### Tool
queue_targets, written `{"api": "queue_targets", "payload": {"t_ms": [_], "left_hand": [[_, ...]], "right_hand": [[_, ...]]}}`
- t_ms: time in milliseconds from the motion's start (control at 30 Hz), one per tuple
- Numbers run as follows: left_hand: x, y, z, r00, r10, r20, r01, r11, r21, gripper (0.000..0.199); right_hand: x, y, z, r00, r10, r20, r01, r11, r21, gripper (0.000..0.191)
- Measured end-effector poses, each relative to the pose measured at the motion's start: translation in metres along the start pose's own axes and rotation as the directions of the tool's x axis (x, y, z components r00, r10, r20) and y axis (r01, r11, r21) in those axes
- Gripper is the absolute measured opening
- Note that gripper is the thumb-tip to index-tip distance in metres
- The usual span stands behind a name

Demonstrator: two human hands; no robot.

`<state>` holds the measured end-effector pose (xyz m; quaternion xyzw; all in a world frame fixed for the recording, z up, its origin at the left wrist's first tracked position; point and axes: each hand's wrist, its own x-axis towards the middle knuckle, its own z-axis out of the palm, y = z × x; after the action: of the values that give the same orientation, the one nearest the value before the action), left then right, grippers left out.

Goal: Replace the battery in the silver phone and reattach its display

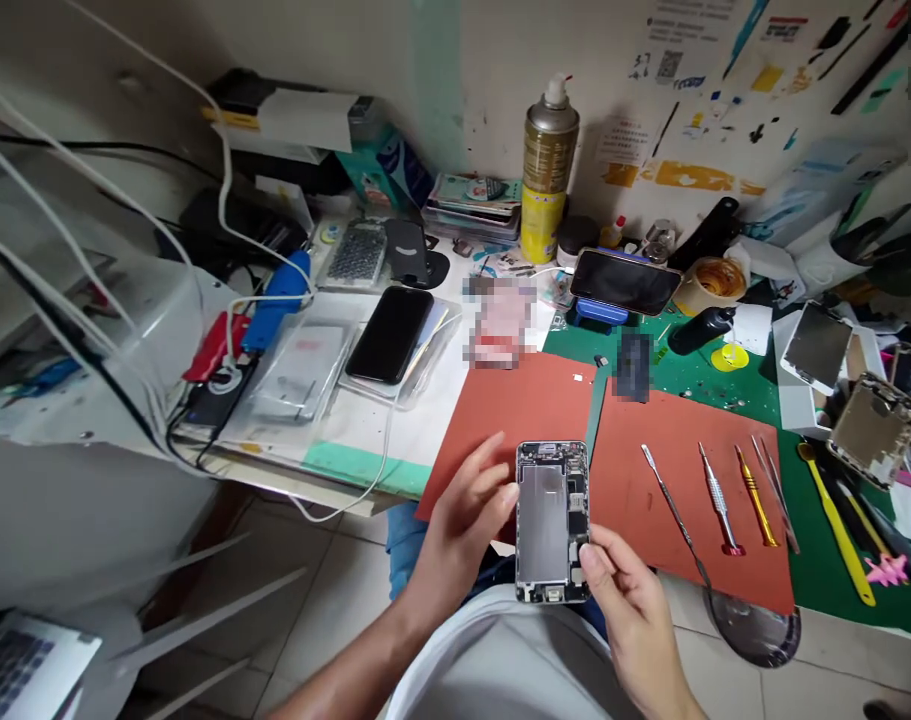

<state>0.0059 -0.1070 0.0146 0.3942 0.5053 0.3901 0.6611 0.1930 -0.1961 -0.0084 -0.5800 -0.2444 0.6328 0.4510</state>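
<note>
An opened phone (543, 525) stands tilted up over the table's front edge, its metal frame, silver inner plate and circuit board facing me. My right hand (635, 600) grips its lower right edge between thumb and fingers. At the left edge is my left hand (466, 510), fingers apart and slightly bent, the thumb tip at or against the frame. Right of the phone, on the red mat (620, 470), lie a metal spudger (672, 500), a silver screwdriver (716, 495), a gold screwdriver (756, 497) and tweezers (776, 495).
A black phone (391, 335) rests on plastic cases at the left, near white cables (384, 460). Behind stand a spray can (549, 180) and a propped phone (626, 280). Phone housings (873, 430) and a yellow brush (834, 525) lie at the right. A round clear dish (755, 625) shows below the mat.
</note>
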Motion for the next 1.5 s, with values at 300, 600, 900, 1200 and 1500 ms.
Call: {"api": "queue_targets", "payload": {"t_ms": [300,600,900,1200,1500], "left_hand": [[-0.013,0.007,0.015,0.999,-0.049,0.0,0.048,0.986,0.158,0.041],[-0.03,-0.012,0.017,0.987,0.151,0.058,-0.162,0.945,0.285,0.031],[-0.028,-0.007,0.02,0.967,0.235,0.102,-0.256,0.908,0.333,0.032],[-0.027,0.0,0.022,0.969,0.228,0.097,-0.247,0.894,0.373,0.031],[-0.026,0.002,0.024,0.959,0.262,0.112,-0.285,0.892,0.352,0.032]], "right_hand": [[0.001,-0.014,0.009,0.966,-0.134,-0.221,0.128,0.991,-0.041,0.045],[0.008,-0.035,0.036,0.971,-0.198,-0.137,0.198,0.98,-0.01,0.03],[0.011,-0.031,0.037,0.947,-0.232,-0.223,0.227,0.973,-0.048,0.036],[0.011,-0.033,0.037,0.938,-0.241,-0.248,0.23,0.97,-0.073,0.038],[0.012,-0.034,0.036,0.933,-0.256,-0.251,0.242,0.967,-0.084,0.037]]}}
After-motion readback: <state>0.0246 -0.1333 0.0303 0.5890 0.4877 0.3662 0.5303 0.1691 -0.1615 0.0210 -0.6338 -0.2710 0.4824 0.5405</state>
